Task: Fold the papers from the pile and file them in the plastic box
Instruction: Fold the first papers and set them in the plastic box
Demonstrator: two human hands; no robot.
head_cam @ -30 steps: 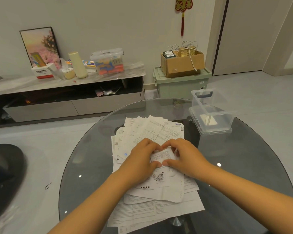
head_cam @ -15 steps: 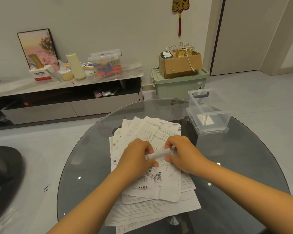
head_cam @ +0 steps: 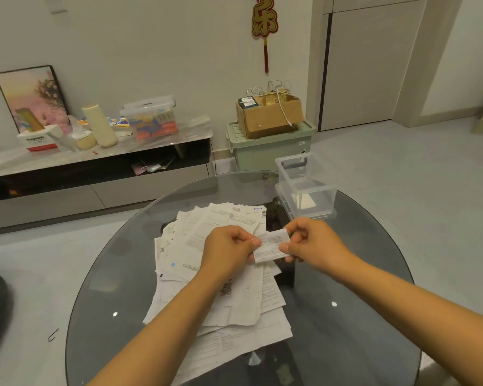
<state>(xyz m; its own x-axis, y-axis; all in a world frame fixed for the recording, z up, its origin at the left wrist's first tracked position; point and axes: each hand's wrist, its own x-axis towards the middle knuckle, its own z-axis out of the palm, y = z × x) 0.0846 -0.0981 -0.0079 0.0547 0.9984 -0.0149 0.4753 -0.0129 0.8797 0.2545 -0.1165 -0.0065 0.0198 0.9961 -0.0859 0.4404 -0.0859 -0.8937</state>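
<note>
Folded slip [head_cam: 271, 246] is now up off the pile [head_cam: 221, 274], held in the air between both hands; a sec ago it was still pressed flat on the pile w/ both hands creasing it. So the fold looks done and filing is prob. the next step. Left hand [head_cam: 229, 249] grip: thumb and fingers pinched on the slip's left edge. Right hand [head_cam: 313, 243] grip: fingers and thumb clamped on its right edge. Slip sits just above the pile's far-right corner, between pile and plastic box [head_cam: 304, 188], nearer the pile. Box stands beyond and to the right of the pile, near the far edge of the glass desk [head_cam: 360, 316], open top, apparently standing on its lid. Inside: one pale folded piece at the bottom, maybe more, can't tell through the clear wall; lots of room left. Pile is still big, many loose printed sheets fanned out, so task is early. Beyond the pile, off the desk: a green storage bin [head_cam: 268, 149] w/ a cardboard box [head_cam: 271, 115] of cables and bits on top, and a lidded clear tub [head_cam: 151, 121] w/ colourful stuff on the low TV shelf [head_cam: 95, 162].
</note>
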